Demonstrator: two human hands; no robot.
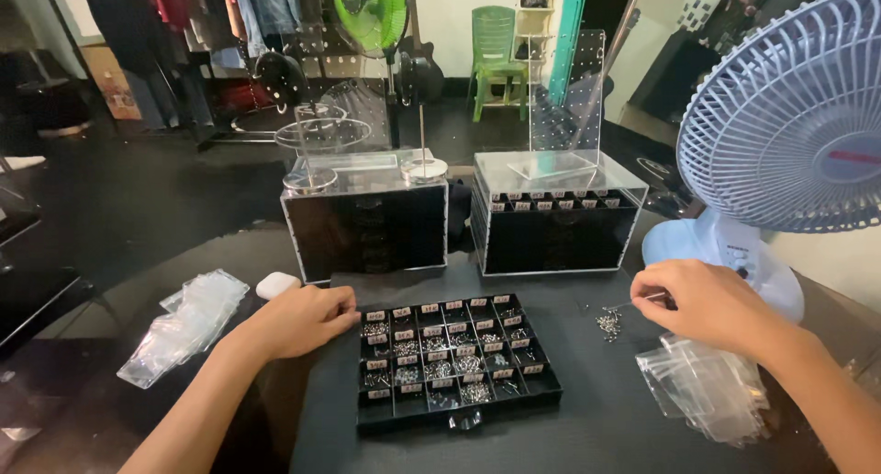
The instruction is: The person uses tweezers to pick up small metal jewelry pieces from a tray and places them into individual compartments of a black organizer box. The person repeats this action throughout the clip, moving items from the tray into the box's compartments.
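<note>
Two hands flanked the black compartment tray [457, 359]: the left hand [298, 320], curled at nine o'clock, steadied it, grasping nothing, while the right hand [702, 301], at three o'clock, pinched thin tweezers [642, 300] above loose metal pieces [607, 323].

Blk tray [367, 410], pale-blue fan [789, 116], green fan [367, 11], white case [275, 284].

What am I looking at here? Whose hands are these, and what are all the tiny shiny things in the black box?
This picture comes from a camera worn on a person's head, so you look down at that person's own two bare hands. The left hand rests at the edge of a black tray split into many small compartments that hold tiny silvery metal pieces. The right hand pinches a thin metal piece near a small pile of the same bits on the dark table. Stacks of small clear plastic bags lie at both sides. Behind stand two clear-topped black cases and a light blue fan.
</note>
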